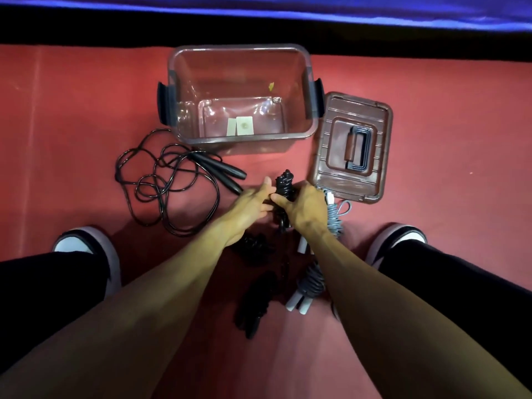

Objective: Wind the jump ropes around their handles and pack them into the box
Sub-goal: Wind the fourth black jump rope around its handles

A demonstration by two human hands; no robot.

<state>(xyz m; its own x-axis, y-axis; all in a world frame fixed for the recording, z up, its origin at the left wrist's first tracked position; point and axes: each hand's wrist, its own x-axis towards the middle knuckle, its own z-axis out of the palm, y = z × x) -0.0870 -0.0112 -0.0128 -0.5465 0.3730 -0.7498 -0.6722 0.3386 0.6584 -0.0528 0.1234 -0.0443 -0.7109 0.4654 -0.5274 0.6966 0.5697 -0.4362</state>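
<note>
Gripping wound black rope bundle [283, 185], right hand [305, 207]; left hand [250, 205] fingers extended, touching bundle.

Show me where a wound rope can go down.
Free: the box floor, bare but for two cards, and the red mat left of the loose rope. Crowded: between the shoes, where wound ropes lie, and by the lid.

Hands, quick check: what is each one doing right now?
Left hand: open, straight fingers touching the wound black rope.
Right hand: gripping that wound black rope.
</note>
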